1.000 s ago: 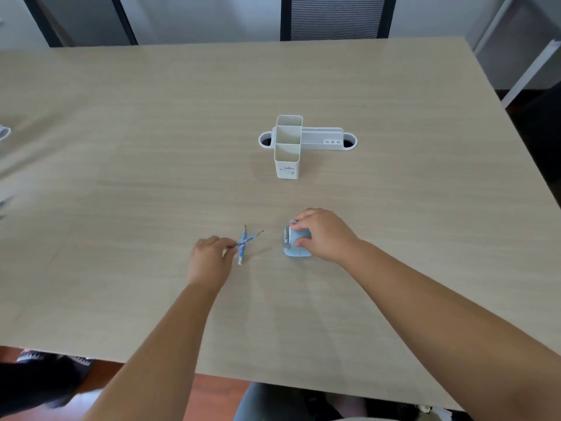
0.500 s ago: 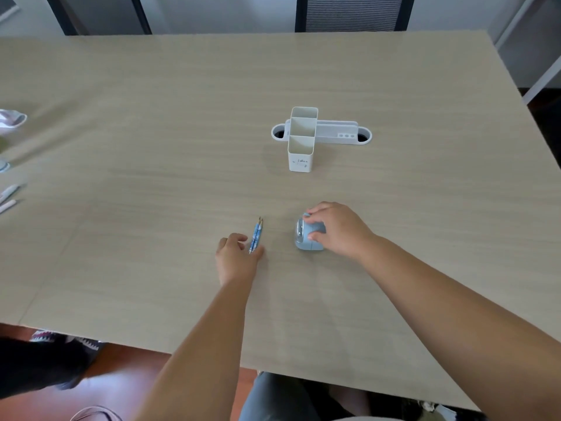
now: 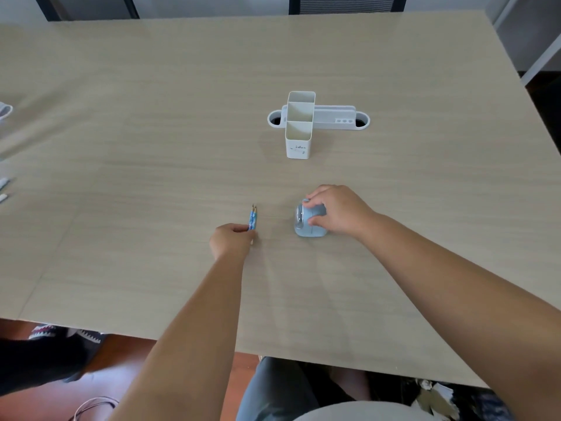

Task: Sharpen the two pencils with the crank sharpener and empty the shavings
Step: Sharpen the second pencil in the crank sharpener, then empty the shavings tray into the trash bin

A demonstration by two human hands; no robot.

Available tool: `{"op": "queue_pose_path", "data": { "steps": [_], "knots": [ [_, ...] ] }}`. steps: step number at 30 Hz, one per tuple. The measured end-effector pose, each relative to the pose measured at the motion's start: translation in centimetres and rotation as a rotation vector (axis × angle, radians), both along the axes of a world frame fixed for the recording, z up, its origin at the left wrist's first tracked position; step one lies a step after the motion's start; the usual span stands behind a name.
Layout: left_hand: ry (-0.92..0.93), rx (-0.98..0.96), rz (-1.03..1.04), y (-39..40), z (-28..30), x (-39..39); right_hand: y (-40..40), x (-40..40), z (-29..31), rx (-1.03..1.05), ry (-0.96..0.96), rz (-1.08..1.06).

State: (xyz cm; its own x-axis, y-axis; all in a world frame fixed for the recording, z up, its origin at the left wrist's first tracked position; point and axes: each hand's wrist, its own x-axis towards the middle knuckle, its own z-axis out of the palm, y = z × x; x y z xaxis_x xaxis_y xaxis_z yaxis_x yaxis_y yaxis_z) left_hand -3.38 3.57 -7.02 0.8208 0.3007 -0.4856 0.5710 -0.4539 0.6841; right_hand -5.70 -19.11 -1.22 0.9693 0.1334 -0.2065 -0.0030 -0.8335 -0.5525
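Two short blue patterned pencils [image 3: 252, 217] lie side by side, tips pointing away from me, in the middle of the wooden table [image 3: 151, 147]. My left hand [image 3: 232, 243] pinches their near ends between thumb and fingers. To the right sits a small light-blue crank sharpener [image 3: 306, 223] with a clear front. My right hand [image 3: 337, 209] rests over its top and right side, gripping it against the table; the crank is hidden under the hand.
A white desk organiser [image 3: 299, 126] with open compartments stands farther back, in front of a long white tray [image 3: 334, 117]. Small white items [image 3: 4, 183] lie at the table's left edge. A chair back [image 3: 346, 3] shows beyond the far edge.
The two pencils were crossed a second ago; my left hand has drawn them together, parallel. My right hand has stayed on the sharpener.
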Motion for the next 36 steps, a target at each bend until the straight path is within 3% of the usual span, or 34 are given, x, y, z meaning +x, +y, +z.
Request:
{"op": "queue_pose_path", "data": {
  "steps": [14, 18, 20, 23, 25, 29, 36],
  "knots": [
    [0.108, 0.034, -0.081, 0.7, 0.4, 1.8, 0.0, -0.3, -0.5, -0.010, -0.020, -0.012],
    [-0.019, 0.028, -0.073, -0.1, 2.2, 1.2, 0.0, -1.2, -0.6, -0.018, -0.058, 0.015],
    [-0.153, -0.008, -0.149, -1.6, 3.5, 0.7, -0.4, -2.3, -0.8, 0.073, -0.112, -0.064],
    [-0.403, 0.039, -0.438, -4.9, 5.2, 0.0, -1.6, -4.7, -1.7, 0.189, -0.280, -0.305],
    [-0.489, 0.083, -0.656, -6.9, 6.0, -0.3, -1.9, -6.6, -2.6, 0.251, -0.229, -0.413],
    [-0.438, 0.210, -0.915, -9.5, 5.5, -0.6, -0.8, -8.7, -5.5, 0.128, 0.094, -0.287],
    [-0.374, 0.239, -0.905, -10.1, 4.7, -0.5, -1.0, -6.1, -6.6, 0.104, 0.068, -0.339]
  ]
}}
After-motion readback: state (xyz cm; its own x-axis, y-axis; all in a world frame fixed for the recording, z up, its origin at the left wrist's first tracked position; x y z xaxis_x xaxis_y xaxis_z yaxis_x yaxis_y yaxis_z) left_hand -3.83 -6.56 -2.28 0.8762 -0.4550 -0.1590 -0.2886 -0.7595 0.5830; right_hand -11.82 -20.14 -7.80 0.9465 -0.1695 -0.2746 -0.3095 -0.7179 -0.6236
